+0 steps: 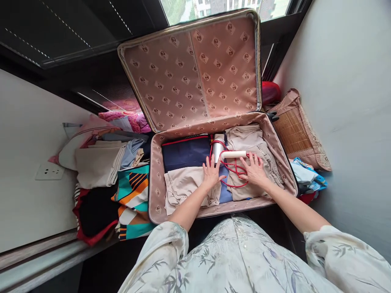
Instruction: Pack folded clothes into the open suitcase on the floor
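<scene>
An open suitcase (157,191) with pink patterned lining holds folded clothes. On top of them lies what looks like a hair dryer (233,154), with a silver barrel, a white handle and a looped red cord (236,185). My left hand (210,174) is spread flat, its fingertips beside the barrel and its palm over folded beige trousers (183,183). Fingers apart, my right hand (255,170) rests by the handle's end on the cord and a beige garment (273,171). A navy folded item (186,152) fills the back left; a blue cloth (225,189) shows between the beige stacks.
The raised lid (195,73) leans toward the window. Stacked clothes (97,162) and a colourful patterned garment (134,203) lie to the left. On the right are a woven mat (299,130), a blue-white cloth bundle (308,177) and the wall (354,101).
</scene>
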Available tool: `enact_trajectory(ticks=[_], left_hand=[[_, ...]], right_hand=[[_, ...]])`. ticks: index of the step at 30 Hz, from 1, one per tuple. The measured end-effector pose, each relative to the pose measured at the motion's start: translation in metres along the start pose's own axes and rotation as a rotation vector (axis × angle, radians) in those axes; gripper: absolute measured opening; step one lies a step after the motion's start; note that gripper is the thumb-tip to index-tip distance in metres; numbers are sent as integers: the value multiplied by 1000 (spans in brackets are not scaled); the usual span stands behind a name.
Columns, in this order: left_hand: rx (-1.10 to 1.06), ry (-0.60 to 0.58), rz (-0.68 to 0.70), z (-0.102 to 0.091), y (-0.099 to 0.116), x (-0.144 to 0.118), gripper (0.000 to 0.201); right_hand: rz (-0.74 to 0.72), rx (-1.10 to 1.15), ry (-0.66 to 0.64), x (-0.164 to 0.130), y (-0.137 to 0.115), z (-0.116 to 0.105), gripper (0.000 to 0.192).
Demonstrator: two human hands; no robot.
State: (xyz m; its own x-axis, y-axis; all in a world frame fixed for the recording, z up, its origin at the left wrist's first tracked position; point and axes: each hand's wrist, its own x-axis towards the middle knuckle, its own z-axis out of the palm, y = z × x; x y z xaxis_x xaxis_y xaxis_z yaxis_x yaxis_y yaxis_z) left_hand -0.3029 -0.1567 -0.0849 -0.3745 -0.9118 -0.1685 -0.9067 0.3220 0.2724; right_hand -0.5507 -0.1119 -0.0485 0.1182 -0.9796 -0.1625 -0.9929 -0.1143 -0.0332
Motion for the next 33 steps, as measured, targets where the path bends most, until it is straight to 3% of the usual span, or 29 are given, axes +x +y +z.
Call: enact_trajectory(ticks=[2, 6, 9, 14, 17, 20, 23, 25, 29, 33], left_hand=[[-57, -36, 5, 10, -1, 4, 112], [-252, -39, -44, 22, -12, 20, 93], [-374, -61, -75, 23, -15, 29, 85], [-506, -23, -204, 17, -14, 42, 96], [-514, -37, -314, 10, -15, 52, 103], [-515, -123, -429, 2, -15, 62, 107], [-504, -215, -472, -5, -12, 70, 114], [-509, -245, -494, -10, -10, 74, 118], [-605, -216, -549, -17, -8, 79, 115], [-690, -145, -517, -19, -11, 78, 108]], right_hand=[[17, 7, -30, 7, 4, 5, 91], [114, 87, -57, 27, 16, 2, 68], [92, 120, -115, 40, 26, -7, 47], [67, 105, -205, 48, 23, -24, 29], [77, 89, -260, 45, 17, -31, 27], [94, 111, -259, 41, 13, -30, 37], [83, 133, -246, 43, 7, -23, 50], [103, 137, -259, 46, 2, -20, 48], [185, 166, -290, 50, -8, -25, 45], [216, 204, -352, 43, -13, -33, 43]])
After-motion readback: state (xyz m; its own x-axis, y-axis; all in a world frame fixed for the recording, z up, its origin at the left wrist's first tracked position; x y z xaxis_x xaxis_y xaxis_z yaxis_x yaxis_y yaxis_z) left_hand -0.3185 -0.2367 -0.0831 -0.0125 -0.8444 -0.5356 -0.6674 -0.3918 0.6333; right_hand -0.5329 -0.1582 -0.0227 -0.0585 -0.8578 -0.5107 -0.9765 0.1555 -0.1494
